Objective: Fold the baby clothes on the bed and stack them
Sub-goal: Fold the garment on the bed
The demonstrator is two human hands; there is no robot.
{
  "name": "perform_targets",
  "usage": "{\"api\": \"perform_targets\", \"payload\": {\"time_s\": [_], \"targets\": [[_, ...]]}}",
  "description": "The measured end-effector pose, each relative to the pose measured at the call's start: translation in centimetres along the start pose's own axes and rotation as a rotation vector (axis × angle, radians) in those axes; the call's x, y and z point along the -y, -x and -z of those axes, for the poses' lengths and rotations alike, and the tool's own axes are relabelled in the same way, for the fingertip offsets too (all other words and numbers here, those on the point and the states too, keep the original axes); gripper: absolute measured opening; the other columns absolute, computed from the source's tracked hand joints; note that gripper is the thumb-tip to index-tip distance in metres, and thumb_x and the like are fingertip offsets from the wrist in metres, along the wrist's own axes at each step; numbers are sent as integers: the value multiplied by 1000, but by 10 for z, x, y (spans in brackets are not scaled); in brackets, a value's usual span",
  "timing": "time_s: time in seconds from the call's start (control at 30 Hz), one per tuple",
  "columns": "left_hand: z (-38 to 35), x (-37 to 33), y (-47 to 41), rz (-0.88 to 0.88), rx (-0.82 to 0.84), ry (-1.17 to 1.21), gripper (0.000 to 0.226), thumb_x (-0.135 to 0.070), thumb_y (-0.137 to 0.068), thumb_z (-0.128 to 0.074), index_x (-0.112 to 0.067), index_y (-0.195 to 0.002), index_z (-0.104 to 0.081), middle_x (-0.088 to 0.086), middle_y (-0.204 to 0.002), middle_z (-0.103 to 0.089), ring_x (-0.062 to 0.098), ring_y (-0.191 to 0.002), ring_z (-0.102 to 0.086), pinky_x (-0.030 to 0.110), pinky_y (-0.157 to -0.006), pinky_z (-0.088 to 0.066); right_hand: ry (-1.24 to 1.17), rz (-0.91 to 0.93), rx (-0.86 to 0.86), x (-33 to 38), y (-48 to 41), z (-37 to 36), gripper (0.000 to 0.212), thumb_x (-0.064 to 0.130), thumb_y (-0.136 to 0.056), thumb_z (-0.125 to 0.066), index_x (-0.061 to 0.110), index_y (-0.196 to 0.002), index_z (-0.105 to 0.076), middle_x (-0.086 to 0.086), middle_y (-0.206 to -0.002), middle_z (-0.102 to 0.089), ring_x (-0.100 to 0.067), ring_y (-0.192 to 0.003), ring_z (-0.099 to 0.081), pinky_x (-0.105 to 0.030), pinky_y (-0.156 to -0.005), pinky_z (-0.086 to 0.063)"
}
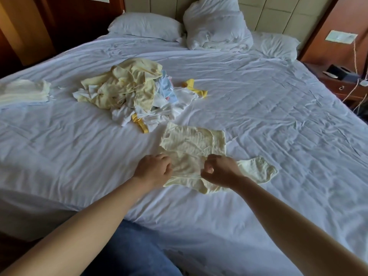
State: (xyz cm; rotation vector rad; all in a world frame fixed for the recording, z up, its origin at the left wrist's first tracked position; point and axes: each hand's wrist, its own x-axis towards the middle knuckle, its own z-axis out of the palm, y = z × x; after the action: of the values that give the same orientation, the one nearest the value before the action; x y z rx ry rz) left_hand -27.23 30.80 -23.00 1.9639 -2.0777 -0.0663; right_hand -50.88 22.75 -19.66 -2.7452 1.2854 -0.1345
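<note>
A pale yellow baby top (191, 144) lies spread on the white bed sheet (278, 116), one sleeve (256, 169) sticking out to the right. My left hand (154, 169) rests on its lower left edge, fingers curled onto the cloth. My right hand (219, 171) pinches the fabric near the garment's lower middle. A loose pile of unfolded baby clothes (131, 92), yellow, white and light blue, sits further up the bed. A small stack of folded pale clothes (23, 93) lies at the far left.
Two pillows (145, 25) and a bunched white duvet (215, 26) lie against the headboard. A wooden nightstand (342, 80) with cables stands at the right. The bed's near edge runs by my jeans-clad leg (127, 253).
</note>
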Motion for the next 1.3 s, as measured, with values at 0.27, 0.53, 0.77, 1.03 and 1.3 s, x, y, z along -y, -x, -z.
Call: {"api": "perform_targets", "payload": {"time_s": [0.27, 0.53, 0.77, 1.03, 1.3], "targets": [[-18, -16, -5, 10, 290, -59, 56, -36, -104, -31, -27, -156, -14, -2, -164, -1, 19, -151, -1, 32, -119, -8, -90, -30, 50, 2, 9, -48, 50, 33, -102, -34, 30, -152, -27, 9, -160, -22, -9, -148, -14, -32, -120, -12], [-30, -12, -7, 158, 407, -107, 65, -48, -101, -25, -35, -154, 9, 11, -161, 20, 26, -148, 19, 42, -121, 0, -102, -77, -26, -2, 24, -78, 73, 59, -90, -6, 28, -156, -8, 7, -162, 0, -7, -148, 9, -25, -118, 12], [1, -45, -19, 79, 201, -60, 53, -48, -89, -52, -31, -139, -48, -6, -144, -44, 21, -128, -47, 32, -102, -40, -306, -73, -273, -30, 40, -49, 47, 43, -93, -36, 25, -129, -62, 7, -133, -60, -16, -126, -52, -37, -100, -46], [-31, -139, -43, -256, 201, 86, 50, -41, -100, -46, -23, -146, -40, -4, -154, -32, 15, -142, -30, 29, -109, -29, -118, -477, -178, -133, 65, -23, 39, 22, -96, -45, 29, -133, -56, 6, -143, -51, -21, -134, -41, -37, -106, -34], [-72, -169, -69, -313, 349, -118, 74, -58, -89, -6, -27, -154, -21, -2, -164, -3, 15, -151, -2, 28, -118, 1, -122, -501, -92, -169, 64, -21, 35, 29, -97, -42, 34, -129, -57, 10, -139, -49, -19, -128, -42, -33, -100, -33]]}}
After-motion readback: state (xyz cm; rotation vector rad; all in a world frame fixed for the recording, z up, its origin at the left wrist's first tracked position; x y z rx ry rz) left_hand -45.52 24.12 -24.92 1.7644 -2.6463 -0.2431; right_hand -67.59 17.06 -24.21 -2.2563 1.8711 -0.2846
